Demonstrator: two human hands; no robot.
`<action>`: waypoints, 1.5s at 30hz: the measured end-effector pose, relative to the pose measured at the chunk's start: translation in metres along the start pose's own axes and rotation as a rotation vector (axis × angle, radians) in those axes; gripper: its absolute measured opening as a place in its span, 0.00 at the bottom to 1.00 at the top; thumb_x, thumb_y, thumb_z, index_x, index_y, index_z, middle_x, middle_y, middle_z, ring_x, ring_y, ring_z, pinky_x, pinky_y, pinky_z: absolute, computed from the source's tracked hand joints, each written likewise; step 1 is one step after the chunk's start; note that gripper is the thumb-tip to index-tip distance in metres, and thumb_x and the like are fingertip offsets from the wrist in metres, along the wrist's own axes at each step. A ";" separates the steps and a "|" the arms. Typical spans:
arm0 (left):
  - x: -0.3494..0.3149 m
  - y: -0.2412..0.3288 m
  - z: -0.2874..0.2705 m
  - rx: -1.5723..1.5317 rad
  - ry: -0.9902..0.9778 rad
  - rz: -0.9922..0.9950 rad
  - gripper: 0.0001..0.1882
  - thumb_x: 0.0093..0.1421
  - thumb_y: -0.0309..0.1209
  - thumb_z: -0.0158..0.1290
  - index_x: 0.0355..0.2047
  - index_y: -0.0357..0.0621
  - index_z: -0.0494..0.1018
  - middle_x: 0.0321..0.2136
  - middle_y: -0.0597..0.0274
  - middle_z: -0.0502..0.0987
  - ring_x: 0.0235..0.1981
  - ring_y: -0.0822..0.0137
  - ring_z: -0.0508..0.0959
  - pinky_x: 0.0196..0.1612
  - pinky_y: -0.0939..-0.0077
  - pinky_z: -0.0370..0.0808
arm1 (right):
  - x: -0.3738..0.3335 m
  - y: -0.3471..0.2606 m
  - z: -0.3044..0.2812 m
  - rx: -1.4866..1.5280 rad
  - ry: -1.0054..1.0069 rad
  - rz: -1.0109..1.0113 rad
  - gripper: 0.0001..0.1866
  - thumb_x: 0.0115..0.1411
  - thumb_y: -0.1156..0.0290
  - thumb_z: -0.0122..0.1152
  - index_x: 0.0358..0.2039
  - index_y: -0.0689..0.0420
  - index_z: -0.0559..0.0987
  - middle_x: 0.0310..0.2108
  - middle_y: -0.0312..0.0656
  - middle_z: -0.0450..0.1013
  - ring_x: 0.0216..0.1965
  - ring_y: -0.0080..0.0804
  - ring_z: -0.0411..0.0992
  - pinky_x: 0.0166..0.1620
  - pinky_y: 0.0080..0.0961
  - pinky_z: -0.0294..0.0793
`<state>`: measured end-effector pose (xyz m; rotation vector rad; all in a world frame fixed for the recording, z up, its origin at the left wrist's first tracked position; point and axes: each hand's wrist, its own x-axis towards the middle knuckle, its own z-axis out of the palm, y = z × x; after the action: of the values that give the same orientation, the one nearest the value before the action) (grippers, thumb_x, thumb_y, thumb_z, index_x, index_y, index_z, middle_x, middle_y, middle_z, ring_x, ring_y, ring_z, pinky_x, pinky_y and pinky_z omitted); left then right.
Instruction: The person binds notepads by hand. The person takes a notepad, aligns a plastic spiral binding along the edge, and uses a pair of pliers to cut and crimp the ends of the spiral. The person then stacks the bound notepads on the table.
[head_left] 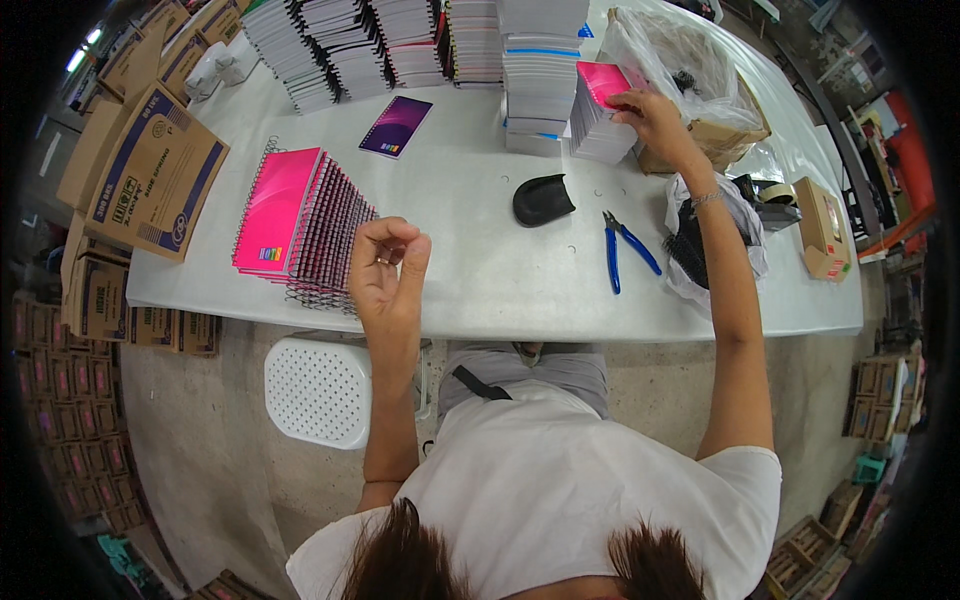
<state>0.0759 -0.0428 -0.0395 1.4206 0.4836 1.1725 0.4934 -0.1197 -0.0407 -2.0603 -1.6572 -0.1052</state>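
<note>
Strands of your brown hair [405,560] hang over your white shirt [560,480] at the near edge of view. Your left hand [390,283] is raised beside the stack of pink spiral notebooks [280,205], fingers half curled and thumb apart from them; whether it touches the stack you cannot tell. Your right hand [655,118] reaches forward, fingertips on the pink cover [603,82] atop a block of pages [598,135]; whether they pinch it is unclear. Between your arms, a black scoop-shaped piece [543,200] and blue-handled cutters [613,260] lie on the white table [480,290], with a purple notebook [396,127] farther off.
</note>
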 end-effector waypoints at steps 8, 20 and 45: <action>0.001 -0.006 0.004 0.009 -0.071 -0.015 0.07 0.66 0.23 0.58 0.42 0.41 0.72 0.39 0.67 0.72 0.39 0.76 0.69 0.47 0.80 0.67 | 0.008 0.022 -0.002 0.035 0.004 -0.034 0.16 0.62 0.68 0.65 0.46 0.65 0.83 0.41 0.54 0.80 0.40 0.45 0.78 0.47 0.32 0.75; 0.002 -0.013 0.008 0.047 -0.141 -0.064 0.05 0.66 0.25 0.58 0.40 0.42 0.73 0.37 0.68 0.74 0.38 0.77 0.70 0.45 0.80 0.67 | 0.005 0.019 0.005 0.071 0.083 -0.013 0.13 0.62 0.64 0.65 0.41 0.60 0.86 0.40 0.49 0.82 0.42 0.49 0.78 0.47 0.36 0.75; 0.012 -0.026 0.060 -0.087 -0.317 -0.150 0.16 0.68 0.28 0.57 0.54 0.40 0.70 0.45 0.64 0.72 0.45 0.75 0.72 0.54 0.76 0.70 | -0.070 -0.096 0.021 0.158 0.995 0.155 0.25 0.65 0.83 0.54 0.63 0.59 0.72 0.54 0.55 0.77 0.47 0.42 0.80 0.49 0.30 0.78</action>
<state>0.1406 -0.0562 -0.0479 1.4363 0.3065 0.8197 0.3803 -0.1601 -0.0530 -1.5708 -0.8477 -0.7745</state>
